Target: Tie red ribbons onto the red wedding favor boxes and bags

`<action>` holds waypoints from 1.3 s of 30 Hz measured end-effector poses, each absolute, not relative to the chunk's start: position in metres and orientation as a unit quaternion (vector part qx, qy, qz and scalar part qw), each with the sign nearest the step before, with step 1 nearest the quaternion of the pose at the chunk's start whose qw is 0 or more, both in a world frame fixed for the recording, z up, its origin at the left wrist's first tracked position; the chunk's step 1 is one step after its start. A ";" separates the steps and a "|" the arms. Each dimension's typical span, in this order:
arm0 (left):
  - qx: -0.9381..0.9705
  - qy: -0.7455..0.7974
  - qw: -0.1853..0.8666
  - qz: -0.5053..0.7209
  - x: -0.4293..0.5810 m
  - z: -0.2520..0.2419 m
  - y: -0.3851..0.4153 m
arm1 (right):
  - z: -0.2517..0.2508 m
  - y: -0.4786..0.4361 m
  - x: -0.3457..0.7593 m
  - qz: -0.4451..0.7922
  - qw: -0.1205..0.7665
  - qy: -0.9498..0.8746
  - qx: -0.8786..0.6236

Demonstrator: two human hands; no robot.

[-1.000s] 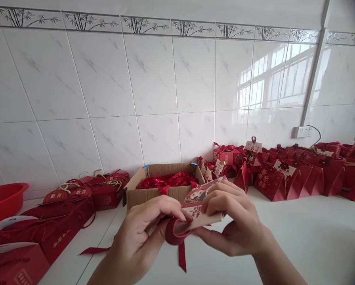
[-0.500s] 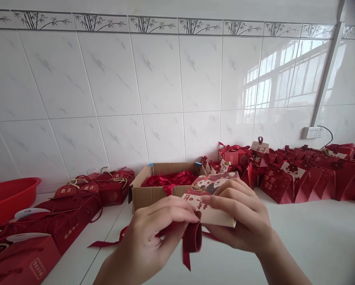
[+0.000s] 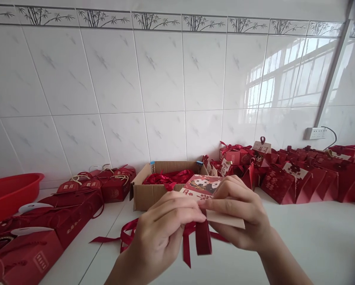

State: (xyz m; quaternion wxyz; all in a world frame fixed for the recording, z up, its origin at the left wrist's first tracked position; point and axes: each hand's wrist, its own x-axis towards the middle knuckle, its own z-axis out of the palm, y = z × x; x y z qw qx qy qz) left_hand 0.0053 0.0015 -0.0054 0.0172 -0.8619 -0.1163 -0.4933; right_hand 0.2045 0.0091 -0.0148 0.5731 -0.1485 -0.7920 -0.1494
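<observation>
My left hand (image 3: pixel 168 229) pinches a dark red ribbon loop (image 3: pixel 203 237) at the near edge of a small card box (image 3: pixel 199 186) with a panda picture. My right hand (image 3: pixel 239 211) holds that box from the right, fingers over its top and thumb side beneath. The two hands' fingertips nearly meet at the box's near edge. The ribbon loop hangs down below the fingers. Other red ribbon (image 3: pixel 128 233) lies on the white table behind and beside my left hand.
A cardboard box (image 3: pixel 149 198) of red ribbons stands behind my hands. Red gift boxes (image 3: pixel 115 188) and a red basin (image 3: pixel 14 194) are at the left. Many red bags (image 3: pixel 278 184) line the right, by the tiled wall.
The panda box has tilted in my right hand. My left hand has shifted slightly right, and the ribbon loop now hangs flatter and further right. The view has shifted a little.
</observation>
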 end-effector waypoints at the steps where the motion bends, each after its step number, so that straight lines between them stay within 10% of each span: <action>1: -0.863 -0.117 0.016 -0.492 0.005 -0.005 0.001 | -0.015 0.009 0.204 -0.148 0.574 -0.791 -0.151; 29: -0.800 -0.313 -0.020 -0.512 0.008 -0.013 0.017 | -0.026 0.031 0.189 -0.091 0.643 -0.738 -0.182; 39: -0.761 -0.343 -0.027 -0.550 0.007 -0.015 0.032 | -0.032 0.076 0.286 0.012 0.493 -0.596 -0.634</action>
